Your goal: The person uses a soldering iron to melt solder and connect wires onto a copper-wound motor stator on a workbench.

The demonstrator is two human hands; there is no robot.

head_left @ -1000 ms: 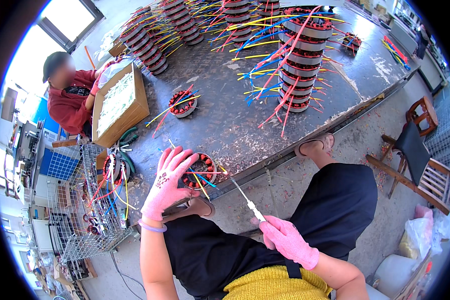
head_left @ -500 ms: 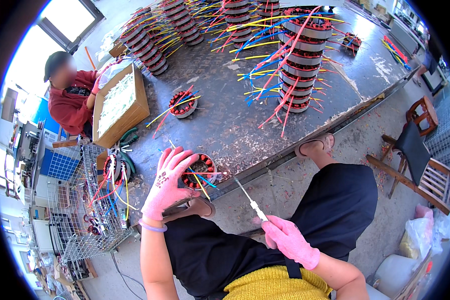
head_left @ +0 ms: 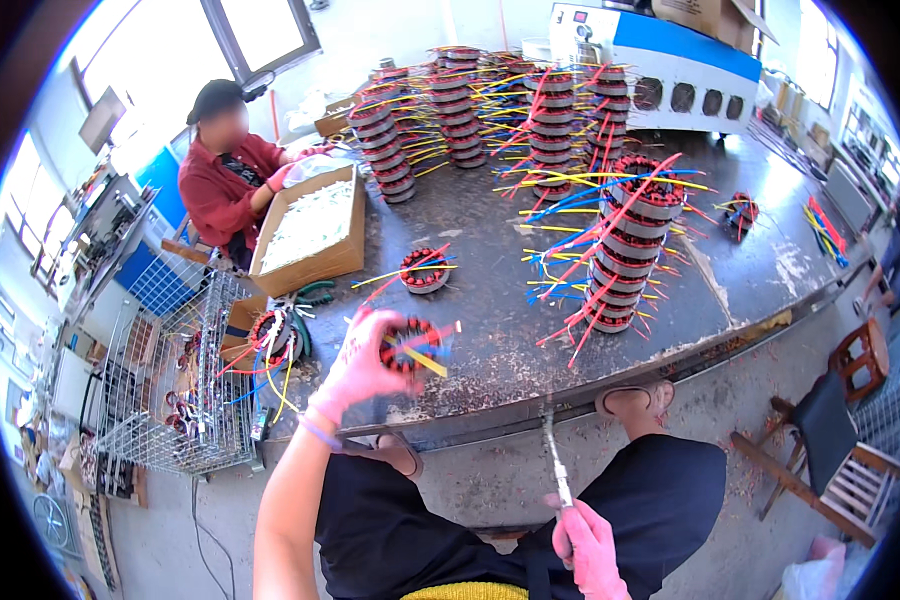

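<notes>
My left hand (head_left: 362,362), in a pink glove, grips the rim of a motor stator (head_left: 402,352), a ring with red windings and loose yellow, blue and red leads. The stator is blurred and appears lifted above the table's near edge. My right hand (head_left: 590,550), gloved in pink too, closes around the white handle of a thin rod-like metal tool (head_left: 557,462), which points at the table edge. A second stator (head_left: 427,282) lies farther back with its leads spread out. To the right rises a tall stack of stators (head_left: 625,285), their leads fanning outward.
More stator stacks (head_left: 465,120) stand at the back of the dark table (head_left: 500,330). A person in red (head_left: 225,190) works at far left beside a cardboard box (head_left: 355,240) of white pieces. A wire basket (head_left: 195,400) with stators adjoins the table; a wooden chair (head_left: 840,450) stands right.
My left hand has gone from spread fingers beside the stator to gripping it. My right hand with the tool sits lower in the picture. The view has tilted up, showing more of the table's back.
</notes>
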